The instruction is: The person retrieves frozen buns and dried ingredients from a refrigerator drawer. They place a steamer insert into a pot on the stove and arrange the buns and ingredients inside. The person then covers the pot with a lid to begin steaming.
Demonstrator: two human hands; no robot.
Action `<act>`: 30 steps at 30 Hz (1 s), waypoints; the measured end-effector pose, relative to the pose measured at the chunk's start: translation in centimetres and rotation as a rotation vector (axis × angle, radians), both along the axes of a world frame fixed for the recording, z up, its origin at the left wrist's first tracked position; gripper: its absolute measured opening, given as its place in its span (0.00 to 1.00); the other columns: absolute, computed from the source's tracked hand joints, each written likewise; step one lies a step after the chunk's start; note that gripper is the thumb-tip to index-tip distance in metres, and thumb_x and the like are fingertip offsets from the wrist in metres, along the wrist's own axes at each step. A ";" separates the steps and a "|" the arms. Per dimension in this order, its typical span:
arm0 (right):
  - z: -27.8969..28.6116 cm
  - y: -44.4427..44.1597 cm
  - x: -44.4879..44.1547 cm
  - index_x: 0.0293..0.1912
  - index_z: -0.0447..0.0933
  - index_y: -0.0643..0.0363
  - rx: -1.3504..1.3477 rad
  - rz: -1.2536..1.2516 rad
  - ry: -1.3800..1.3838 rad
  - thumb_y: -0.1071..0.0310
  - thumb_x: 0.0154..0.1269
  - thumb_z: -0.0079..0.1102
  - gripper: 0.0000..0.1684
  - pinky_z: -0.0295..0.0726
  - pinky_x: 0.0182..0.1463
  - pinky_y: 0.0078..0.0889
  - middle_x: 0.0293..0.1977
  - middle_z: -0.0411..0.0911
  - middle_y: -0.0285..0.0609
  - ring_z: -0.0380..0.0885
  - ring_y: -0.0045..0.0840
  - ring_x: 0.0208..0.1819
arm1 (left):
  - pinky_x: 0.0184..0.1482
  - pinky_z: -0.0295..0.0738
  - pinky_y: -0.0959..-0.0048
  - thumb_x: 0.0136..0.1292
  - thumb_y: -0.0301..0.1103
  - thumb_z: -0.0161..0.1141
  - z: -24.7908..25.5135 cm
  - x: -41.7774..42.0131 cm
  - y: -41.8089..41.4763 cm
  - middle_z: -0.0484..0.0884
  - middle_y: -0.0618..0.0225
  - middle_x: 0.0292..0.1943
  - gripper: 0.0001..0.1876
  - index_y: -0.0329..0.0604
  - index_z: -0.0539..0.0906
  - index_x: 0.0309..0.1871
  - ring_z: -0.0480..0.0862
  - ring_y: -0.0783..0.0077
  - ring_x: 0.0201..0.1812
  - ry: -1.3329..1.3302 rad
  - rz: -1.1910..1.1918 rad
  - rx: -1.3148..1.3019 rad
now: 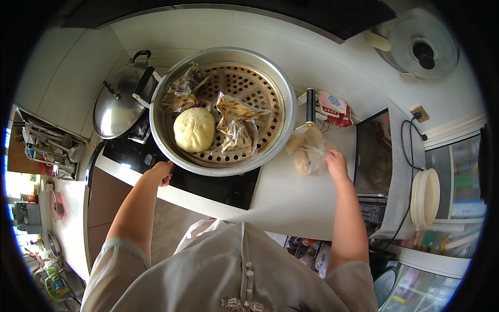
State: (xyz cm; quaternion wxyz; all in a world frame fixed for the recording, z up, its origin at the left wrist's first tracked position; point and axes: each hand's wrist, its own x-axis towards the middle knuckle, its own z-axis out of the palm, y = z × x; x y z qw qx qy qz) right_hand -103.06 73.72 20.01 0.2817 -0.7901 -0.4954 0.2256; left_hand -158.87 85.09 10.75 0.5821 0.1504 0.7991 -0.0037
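Note:
A wide metal steamer pot (290,117) stands on the black glass gas hob (230,195). Inside, on its perforated steaming plate (241,82), sit a large pale steamed bun (194,130) and two crumpled clear packets with a brown pattern, one at the back left (183,89) and one near the middle (236,132). My left hand (163,172) is curled at the hob's front edge, below the pot's rim; what its fingers hold is hidden. A hob knob (149,159) shows just left of it. On the right, my right hand (336,162) grips a clear plastic bag (312,156) with brownish round food in it.
A lidded wok (124,101) stands at the back left. The pot's black side handle (310,105) juts out over the counter (296,206). Behind the bag lie wipes packs (335,109). A microwave oven (373,152) stands at the right, with a power cord (403,136) beside it.

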 end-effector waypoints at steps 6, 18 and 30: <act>9.0 -2.9 -1.2 0.24 0.64 0.55 0.236 0.012 1.212 0.70 0.59 0.48 0.09 0.50 0.18 0.20 0.14 0.56 0.28 0.52 0.14 0.14 | 0.16 0.51 0.82 0.67 0.59 0.52 -2.2 -1.5 0.0 0.64 0.76 0.17 0.25 0.49 0.65 0.24 0.56 0.83 0.12 -0.048 -0.003 0.016; -0.7 -6.9 -0.4 0.51 0.76 0.53 -0.021 0.108 0.035 0.67 0.60 0.55 0.18 0.75 0.49 0.29 0.46 0.79 0.40 0.78 0.31 0.47 | 0.16 0.51 0.84 0.62 0.68 0.50 -0.9 -2.8 -1.9 0.60 0.78 0.15 0.33 0.42 0.69 0.26 0.54 0.84 0.13 -0.096 0.041 0.232; 0.4 -9.7 -5.0 0.31 0.74 0.56 0.172 -0.074 -0.238 0.65 0.54 0.62 0.07 0.75 0.32 0.41 0.26 0.79 0.42 0.79 0.40 0.29 | 0.15 0.52 0.78 0.63 0.59 0.58 0.5 0.5 -6.6 0.61 0.75 0.14 0.26 0.42 0.71 0.25 0.57 0.81 0.13 0.128 -0.336 0.129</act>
